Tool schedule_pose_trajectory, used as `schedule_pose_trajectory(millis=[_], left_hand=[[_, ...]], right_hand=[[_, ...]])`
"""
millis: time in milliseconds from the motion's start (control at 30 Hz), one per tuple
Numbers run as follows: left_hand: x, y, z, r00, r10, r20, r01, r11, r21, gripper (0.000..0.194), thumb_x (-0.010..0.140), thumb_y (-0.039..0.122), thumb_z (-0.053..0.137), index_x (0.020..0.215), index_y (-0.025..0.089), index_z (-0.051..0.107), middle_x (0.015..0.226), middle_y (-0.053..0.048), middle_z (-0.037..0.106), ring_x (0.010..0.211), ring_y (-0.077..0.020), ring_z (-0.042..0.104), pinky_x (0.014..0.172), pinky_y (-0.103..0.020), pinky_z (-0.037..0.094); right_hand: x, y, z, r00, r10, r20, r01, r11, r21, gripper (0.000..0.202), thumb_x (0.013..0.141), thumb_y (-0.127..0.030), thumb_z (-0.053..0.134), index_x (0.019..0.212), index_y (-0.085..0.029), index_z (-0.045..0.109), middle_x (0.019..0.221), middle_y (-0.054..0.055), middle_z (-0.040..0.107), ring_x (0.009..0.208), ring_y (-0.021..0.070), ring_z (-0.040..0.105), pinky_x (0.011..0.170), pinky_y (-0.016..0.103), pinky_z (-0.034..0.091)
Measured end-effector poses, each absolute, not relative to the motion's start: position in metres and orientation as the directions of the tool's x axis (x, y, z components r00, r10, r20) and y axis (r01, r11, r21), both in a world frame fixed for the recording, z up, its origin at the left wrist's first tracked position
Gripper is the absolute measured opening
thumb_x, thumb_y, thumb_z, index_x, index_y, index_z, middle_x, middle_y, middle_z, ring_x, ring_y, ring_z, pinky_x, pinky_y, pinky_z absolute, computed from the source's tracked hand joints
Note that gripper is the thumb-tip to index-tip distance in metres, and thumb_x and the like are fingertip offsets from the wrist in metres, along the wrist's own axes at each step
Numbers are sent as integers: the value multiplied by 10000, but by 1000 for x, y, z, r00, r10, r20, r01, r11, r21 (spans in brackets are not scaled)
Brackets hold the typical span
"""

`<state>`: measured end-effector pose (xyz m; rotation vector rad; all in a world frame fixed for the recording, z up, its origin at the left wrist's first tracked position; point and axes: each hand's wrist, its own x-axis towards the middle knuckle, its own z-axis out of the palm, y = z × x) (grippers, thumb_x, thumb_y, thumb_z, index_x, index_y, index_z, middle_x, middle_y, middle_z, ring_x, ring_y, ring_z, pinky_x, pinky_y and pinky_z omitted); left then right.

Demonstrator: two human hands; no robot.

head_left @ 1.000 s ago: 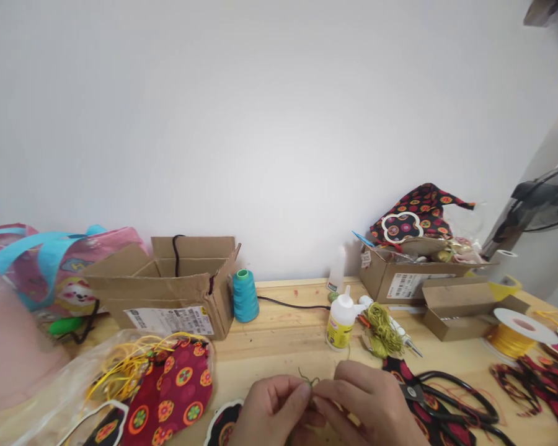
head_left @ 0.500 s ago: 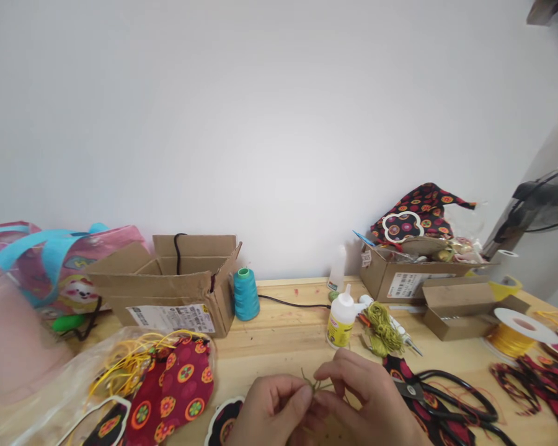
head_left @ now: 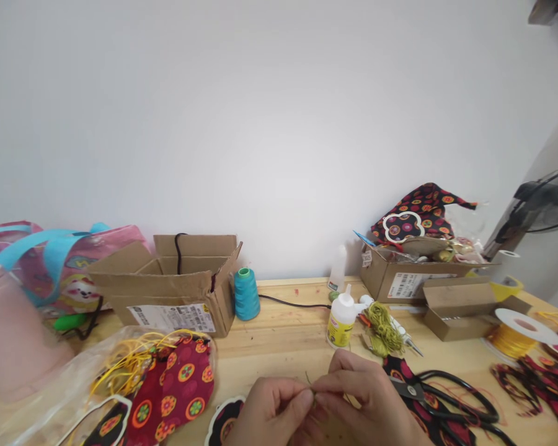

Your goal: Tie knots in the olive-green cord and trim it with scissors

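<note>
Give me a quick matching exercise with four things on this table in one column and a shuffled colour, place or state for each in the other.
1. Thread cone
2. Scissors
3. Spool
4. Bag

A. Wound with yellow cord
B. Has light blue straps
C. Lying partly on patterned cloth
D. Teal

Pairs: 1-D, 2-C, 3-A, 4-B

Plain pale wall (head_left: 260, 124) behind wooden bench (head_left: 279, 334). Soft light is brighter at wall centre. Black fan (head_left: 546, 198) stands at right, partly cut by view edge.
</note>
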<state>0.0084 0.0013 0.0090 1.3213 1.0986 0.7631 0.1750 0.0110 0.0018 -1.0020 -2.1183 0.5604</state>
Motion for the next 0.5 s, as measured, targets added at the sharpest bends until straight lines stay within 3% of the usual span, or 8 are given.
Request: schedule_pose_trajectory(millis=[133, 233, 333, 500], left_hand=[[10, 0, 9, 330, 925, -187, 194, 127, 973, 335, 740, 411, 521, 660, 123, 674, 594, -25, 626, 587, -158, 551, 552, -238, 413], [10, 0, 8, 295, 944, -149, 266, 69, 962, 299, 755, 364, 497, 742, 133, 686, 689, -37, 662, 693, -185, 568, 620, -249, 421], [12, 0, 11, 365, 921, -134, 328, 7, 945, 254, 747, 290, 493, 816, 129, 678, 723, -42, 663, 695, -185, 562, 600, -242, 414], [14, -2, 22, 352, 933, -81, 590, -154, 792, 199, 723, 247, 520, 744, 134, 682, 657, -32, 645, 608, -162, 533, 521, -215, 359]], right_hand=[[174, 12, 2, -410, 802, 435, 472, 594, -651, 158, 746, -132, 552, 765, -176, 702, 617, 19, 530, 577, 116, 537, 511, 200, 386], [172, 13, 3, -396, 807, 439, 475, 589, -654, 167, 735, -124, 539, 743, -171, 699, 609, 21, 531, 569, 115, 539, 507, 198, 386], [171, 13, 4, -383, 823, 420, 510, 567, -647, 161, 726, -141, 540, 717, -171, 698, 600, 22, 531, 555, 116, 533, 491, 200, 377], [171, 12, 5, -376, 835, 402, 546, 550, -632, 171, 711, -145, 538, 702, -181, 705, 575, 13, 514, 530, 112, 519, 473, 198, 357]])
